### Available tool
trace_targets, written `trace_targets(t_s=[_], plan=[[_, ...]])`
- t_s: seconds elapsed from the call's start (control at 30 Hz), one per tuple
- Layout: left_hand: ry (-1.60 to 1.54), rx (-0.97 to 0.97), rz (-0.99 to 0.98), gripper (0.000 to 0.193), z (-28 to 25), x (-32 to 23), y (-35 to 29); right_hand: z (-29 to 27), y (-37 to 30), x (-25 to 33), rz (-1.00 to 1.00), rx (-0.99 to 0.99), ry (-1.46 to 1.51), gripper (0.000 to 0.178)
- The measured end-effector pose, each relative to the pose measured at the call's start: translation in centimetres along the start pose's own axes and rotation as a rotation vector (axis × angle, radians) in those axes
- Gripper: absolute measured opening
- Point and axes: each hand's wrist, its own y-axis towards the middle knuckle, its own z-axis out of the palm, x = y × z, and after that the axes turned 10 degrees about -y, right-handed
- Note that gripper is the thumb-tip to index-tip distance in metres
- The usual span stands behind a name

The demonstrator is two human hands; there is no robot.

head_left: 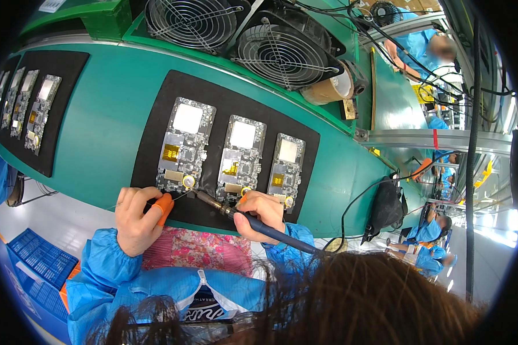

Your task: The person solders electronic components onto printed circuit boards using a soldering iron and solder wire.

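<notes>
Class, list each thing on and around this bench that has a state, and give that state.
Left hand: closed on thin wire
Orange finger cover: worn on left hand
Right hand: gripping soldering iron
Soldering iron: slanted, tip near left board; hot or cold, cannot tell
Left board, middle board, right board: flat on black mat

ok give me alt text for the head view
A person's right hand holds a soldering iron, its tip near the lower end of the leftmost of three circuit boards on a black mat; the left hand, wearing an orange finger cot, holds thin solder wire. Two caged fans stand behind.
</notes>
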Motion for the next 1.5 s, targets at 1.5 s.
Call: trace_targets(t_s=[1.5], plan=[[-0.056, 0.096, -0.124, 0.022, -0.8, -0.6, 0.5, 0.7, 0.0, 0.0, -0.036, 0.010, 0.006, 0.017]])
